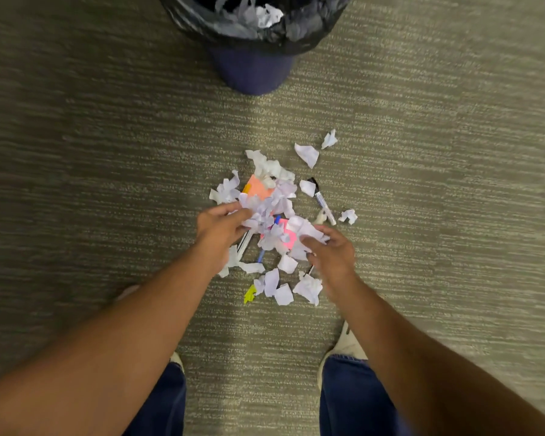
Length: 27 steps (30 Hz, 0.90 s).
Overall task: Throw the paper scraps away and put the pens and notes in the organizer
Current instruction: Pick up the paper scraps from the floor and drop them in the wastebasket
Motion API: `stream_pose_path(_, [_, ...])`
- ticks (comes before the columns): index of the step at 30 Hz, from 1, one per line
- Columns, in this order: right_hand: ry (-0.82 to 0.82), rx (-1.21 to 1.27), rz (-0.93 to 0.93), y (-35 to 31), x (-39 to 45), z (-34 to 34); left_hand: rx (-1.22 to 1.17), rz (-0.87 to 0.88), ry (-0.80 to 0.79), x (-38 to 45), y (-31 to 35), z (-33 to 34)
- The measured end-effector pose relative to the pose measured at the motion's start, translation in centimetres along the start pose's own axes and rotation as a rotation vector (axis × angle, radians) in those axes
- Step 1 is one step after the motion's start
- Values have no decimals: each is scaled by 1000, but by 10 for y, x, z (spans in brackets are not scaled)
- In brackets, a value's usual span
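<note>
Gripping crumpled white paper scraps (266, 215), both hands.

Light is even and soft from overhead, moderately bright, with only faint shadows under the paper scraps (269, 212) on the carpet (422, 215). The whole frame is smeared by motion blur, strongest at the right hand (329, 253). Wide-angle distortion stretches the forearms at the lower corners.
</note>
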State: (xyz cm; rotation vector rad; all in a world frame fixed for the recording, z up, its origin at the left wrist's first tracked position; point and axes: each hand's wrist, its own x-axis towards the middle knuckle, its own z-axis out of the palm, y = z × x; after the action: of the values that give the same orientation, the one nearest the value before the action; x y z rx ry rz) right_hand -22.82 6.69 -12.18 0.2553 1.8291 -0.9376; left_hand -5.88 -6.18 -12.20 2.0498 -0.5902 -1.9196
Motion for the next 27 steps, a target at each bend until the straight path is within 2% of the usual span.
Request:
stream_pose_path(2, [-129,202,51,-29,-23,3,-87,3,-84,-26,16,1])
stream_pose_path(4, [-214,298,71,-58,-45,8,-148,14,-132,-50,38,1])
stream_pose_path(10, [-329,341,-44,-166,-97,39,-230,143,-233,-103,133,15])
stream_pose_path(14, [-345,343,-151,-253,-112,73,-276,216,-170,-113,220,36])
stream_pose_path(18, [-319,285,-166,-328,-106,114,-223,221,-132,-111,298,59])
stream_pose_path(23, [-332,266,-69,-387,-90,144,-175,116,-289,-100,361,71])
stream_pose_path(27, [-320,231,2,-405,-81,150,-237,60,-347,-102,373,69])
